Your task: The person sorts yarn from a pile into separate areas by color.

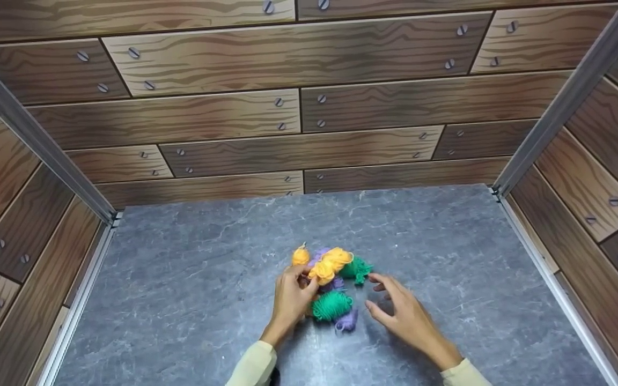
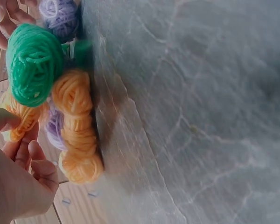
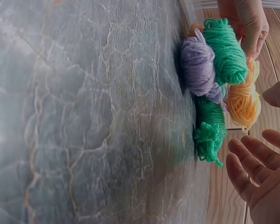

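My left hand (image 1: 290,297) pinches one end of an orange yarn skein (image 1: 333,264) between thumb and fingers, on top of a small heap of yarn. Beneath and around it lie a green skein (image 1: 332,306) at the front, another green skein (image 1: 357,269) at the back right, and purple yarn (image 1: 346,320). A second orange skein (image 2: 79,130) lies low on the left side in the left wrist view. Beside the heap, my right hand (image 1: 408,313) holds nothing, its fingers spread and slightly bent toward the orange end (image 3: 245,100).
The heap sits on a grey marbled tabletop (image 1: 196,279). Wood-patterned panels (image 1: 298,59) enclose the back and both sides, with metal rails (image 1: 556,300) along the side edges.
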`<act>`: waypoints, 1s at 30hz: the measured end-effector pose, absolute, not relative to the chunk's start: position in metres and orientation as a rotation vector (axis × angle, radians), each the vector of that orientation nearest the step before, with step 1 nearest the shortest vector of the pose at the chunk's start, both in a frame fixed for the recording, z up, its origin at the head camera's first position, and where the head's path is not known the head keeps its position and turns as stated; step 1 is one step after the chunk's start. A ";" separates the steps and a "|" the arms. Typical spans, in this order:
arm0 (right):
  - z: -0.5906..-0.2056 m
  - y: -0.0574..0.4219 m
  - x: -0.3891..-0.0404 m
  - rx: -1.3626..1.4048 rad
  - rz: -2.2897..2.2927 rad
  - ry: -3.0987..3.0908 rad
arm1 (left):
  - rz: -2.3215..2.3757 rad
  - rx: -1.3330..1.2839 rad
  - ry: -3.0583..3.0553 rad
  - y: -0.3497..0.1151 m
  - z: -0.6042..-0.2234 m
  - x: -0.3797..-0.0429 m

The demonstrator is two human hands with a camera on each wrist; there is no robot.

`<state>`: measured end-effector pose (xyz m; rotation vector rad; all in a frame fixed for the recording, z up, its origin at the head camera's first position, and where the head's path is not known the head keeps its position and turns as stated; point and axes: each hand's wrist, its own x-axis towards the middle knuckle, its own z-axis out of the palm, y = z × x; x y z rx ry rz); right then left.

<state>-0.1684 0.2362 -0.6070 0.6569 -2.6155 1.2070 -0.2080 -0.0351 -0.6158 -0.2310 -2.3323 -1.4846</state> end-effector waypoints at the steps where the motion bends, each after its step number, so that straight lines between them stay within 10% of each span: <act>1: -0.607 0.236 -0.168 0.659 1.210 -2.612 | -1.486 -0.229 -2.327 -0.035 -0.615 -0.208; 30: -0.618 0.224 -0.161 0.763 1.202 -2.596 | -1.464 -0.140 -2.175 -0.072 -0.600 -0.200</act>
